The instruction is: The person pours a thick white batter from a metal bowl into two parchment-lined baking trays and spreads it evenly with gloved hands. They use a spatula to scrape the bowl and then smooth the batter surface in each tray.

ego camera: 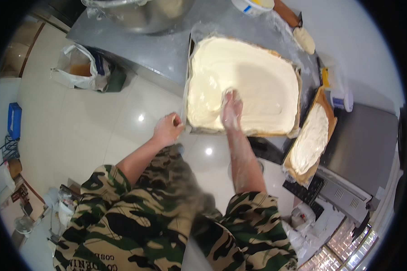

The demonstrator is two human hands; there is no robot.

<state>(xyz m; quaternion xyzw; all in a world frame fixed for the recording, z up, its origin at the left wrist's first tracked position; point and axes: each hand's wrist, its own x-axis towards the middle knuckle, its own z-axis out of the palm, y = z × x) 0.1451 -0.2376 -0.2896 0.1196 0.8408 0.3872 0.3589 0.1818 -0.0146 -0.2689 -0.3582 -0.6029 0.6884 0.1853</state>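
A large rectangular sheet tray point(207, 131) sits on a metal worktable. Pale cream or batter point(268, 91) covers it nearly to its lined edges, with swirled marks on the surface. My right hand point(232, 110), smeared with the same cream, reaches over the tray's near side with its fingertips down at the cream. Whether anything is held under those fingers is hidden. Beside the tray's near left corner is my left hand point(169, 129), with its fingers curled. I cannot tell whether it grips the tray's edge or only hangs next to it.
Right of the tray lies a long brown board or pan point(308, 142) spread with cream. A large metal bowl point(146, 15) and a white tub point(252, 6) stand at the back of the worktable point(152, 50). An open bag point(79, 69) is on the floor at left.
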